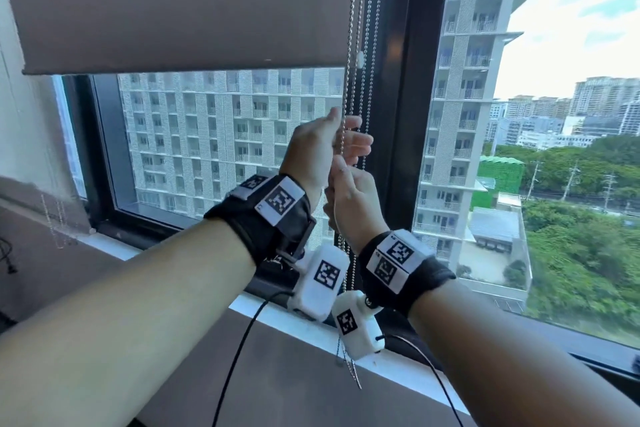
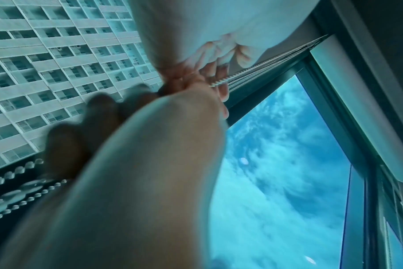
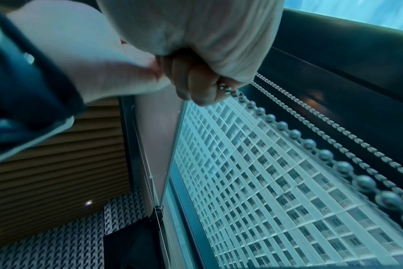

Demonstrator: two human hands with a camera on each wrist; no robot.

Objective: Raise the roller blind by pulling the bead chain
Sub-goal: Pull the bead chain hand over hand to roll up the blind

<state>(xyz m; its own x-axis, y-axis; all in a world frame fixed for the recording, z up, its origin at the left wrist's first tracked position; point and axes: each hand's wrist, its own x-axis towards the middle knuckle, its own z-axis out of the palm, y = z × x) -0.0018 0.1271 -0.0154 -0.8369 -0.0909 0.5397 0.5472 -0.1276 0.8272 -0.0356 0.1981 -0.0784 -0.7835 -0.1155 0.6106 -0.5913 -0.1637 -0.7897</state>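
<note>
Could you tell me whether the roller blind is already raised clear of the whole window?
No, the roller blind hangs over the window's upper part.

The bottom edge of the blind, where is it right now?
In the head view the roller blind's bottom edge sits high on the left window pane, above both hands, just left of the bead chain and the dark window frame.

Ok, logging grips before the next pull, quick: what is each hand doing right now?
Left hand: closed, gripping the bead chain.
Right hand: closed, gripping the same bead chain just below the left.
</note>
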